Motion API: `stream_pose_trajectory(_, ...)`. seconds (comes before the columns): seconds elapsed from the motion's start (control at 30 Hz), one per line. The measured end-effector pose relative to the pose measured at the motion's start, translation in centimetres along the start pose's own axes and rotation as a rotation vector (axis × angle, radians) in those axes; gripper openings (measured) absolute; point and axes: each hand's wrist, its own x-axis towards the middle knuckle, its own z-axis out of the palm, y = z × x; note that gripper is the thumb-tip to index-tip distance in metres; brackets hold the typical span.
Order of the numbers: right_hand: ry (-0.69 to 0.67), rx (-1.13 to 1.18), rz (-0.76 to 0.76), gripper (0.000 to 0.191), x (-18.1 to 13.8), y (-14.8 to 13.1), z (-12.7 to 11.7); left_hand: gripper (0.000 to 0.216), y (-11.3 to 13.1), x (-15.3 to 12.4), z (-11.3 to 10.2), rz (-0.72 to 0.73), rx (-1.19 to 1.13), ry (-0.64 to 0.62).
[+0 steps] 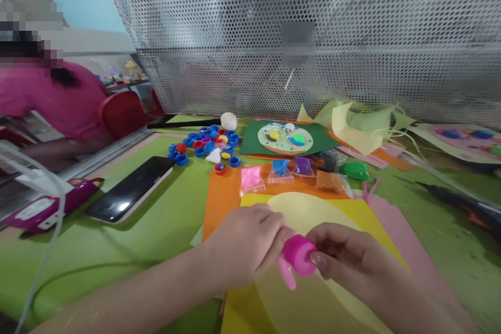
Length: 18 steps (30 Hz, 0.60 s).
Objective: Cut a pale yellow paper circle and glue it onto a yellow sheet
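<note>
Over a pale yellow paper circle (301, 203) on a yellow sheet (242, 313), my two hands meet at a magenta bottle cap (295, 250). My right hand (356, 255) pinches the cap's rim between thumb and finger. My left hand (250, 240) is closed against its other side, the fingertips mostly hidden behind the cap. A soft light-pink strip, which looks like clay (288, 274), hangs below the cap beside my left fingers. The cap is tilted, with its hollow side toward my right thumb.
Small bags of coloured clay (252, 178) lie on orange paper (213, 193). Behind are a pile of bottle caps (209, 141) and a decorated circle (285, 138). A phone (131, 188) and purple device (58, 203) lie left, a glue gun (465, 201) right. A person (58, 88) sits at left.
</note>
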Motion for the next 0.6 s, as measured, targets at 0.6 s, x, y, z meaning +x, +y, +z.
stream_pose_trajectory(0.6, -0.046, -0.104, -0.031, 0.024, -0.04, 0.08, -0.61, 0.04, -0.03, -0.16, -0.05, -0.028, -0.034, -0.012)
